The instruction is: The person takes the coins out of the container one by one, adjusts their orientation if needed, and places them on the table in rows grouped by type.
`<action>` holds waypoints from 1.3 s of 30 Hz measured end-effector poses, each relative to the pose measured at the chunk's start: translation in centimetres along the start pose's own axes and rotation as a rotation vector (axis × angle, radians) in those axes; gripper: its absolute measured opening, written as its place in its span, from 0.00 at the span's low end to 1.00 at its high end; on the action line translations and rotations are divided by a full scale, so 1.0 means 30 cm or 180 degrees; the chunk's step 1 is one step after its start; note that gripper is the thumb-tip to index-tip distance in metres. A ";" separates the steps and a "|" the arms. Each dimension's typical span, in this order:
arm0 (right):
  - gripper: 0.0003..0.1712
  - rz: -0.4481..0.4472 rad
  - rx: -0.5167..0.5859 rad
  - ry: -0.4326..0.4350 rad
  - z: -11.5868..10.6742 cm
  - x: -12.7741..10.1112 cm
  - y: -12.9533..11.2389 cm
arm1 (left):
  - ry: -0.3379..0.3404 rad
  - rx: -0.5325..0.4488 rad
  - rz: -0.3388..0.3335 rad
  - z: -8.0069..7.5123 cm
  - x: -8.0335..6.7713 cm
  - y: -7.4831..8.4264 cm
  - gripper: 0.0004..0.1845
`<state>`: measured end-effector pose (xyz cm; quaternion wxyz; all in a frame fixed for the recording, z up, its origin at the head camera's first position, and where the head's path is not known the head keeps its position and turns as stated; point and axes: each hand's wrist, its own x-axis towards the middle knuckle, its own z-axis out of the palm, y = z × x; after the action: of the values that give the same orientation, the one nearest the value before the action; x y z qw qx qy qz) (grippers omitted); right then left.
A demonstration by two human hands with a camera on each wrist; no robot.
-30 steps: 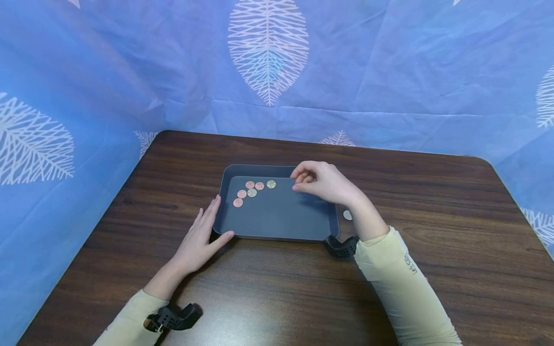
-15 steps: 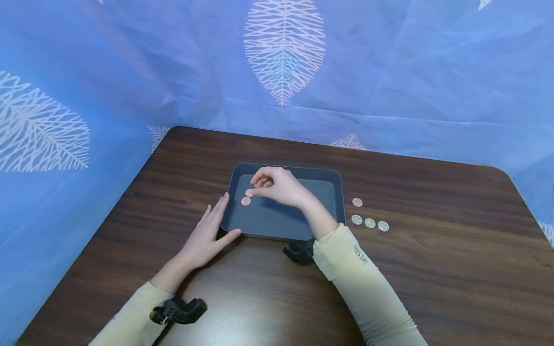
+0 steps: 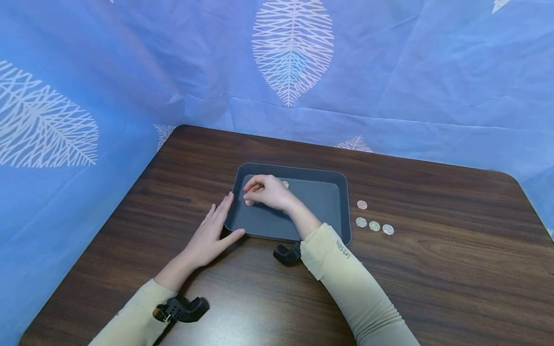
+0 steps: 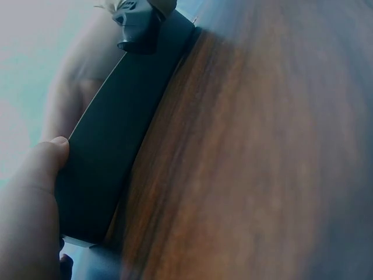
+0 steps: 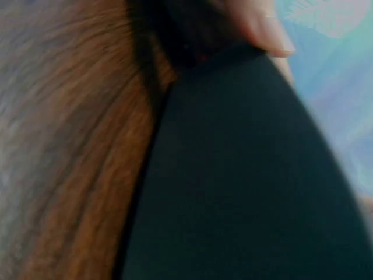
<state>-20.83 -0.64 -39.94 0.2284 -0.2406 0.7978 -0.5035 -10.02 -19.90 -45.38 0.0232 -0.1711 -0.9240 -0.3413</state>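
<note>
A dark grey rectangular tray (image 3: 309, 192) lies on the table, its outer wall (image 4: 116, 140) large in the left wrist view. My left hand (image 3: 208, 240) lies against the tray's left end with straight fingers, the thumb (image 4: 49, 154) at the near rim. Over the tray's left part is my right hand (image 3: 270, 192), fingers bent and thumb near the index finger. A copper coin (image 3: 249, 203) shows just below its fingertips, and a pale gold coin (image 3: 285, 184) behind the hand. Whether a coin is between the fingertips is hidden.
Right of the tray, a copper coin (image 3: 361, 204) lies behind a row of a silvery coin (image 3: 361, 222), a gold coin (image 3: 374, 226) and another silvery coin (image 3: 388, 229). The dark wooden table (image 3: 433, 278) meets a blue leaf-print cloth (image 3: 389, 72) behind.
My right hand has moved left from the tray's right side to above its left-hand coins, uncovering the coins on the table. The left hand keeps its place at the tray; the head view has shifted slightly.
</note>
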 end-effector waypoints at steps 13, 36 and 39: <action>0.15 -0.0048 -0.1143 0.0209 0.023 0.014 0.030 | 0.0010 -0.0012 0.0003 -0.002 0.000 0.001 0.46; 0.08 -0.0084 -0.1886 -0.0116 0.034 0.009 0.015 | 0.0013 0.0018 -0.0012 -0.002 0.002 0.002 0.46; 0.07 -0.0055 -0.1802 -0.0079 0.033 0.010 0.021 | 0.0009 0.0017 -0.0008 -0.001 0.002 0.002 0.46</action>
<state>-20.56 -1.27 -40.93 0.1576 -0.3077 0.9017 -0.2596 -10.05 -19.85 -45.30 0.0245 -0.1694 -0.9250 -0.3392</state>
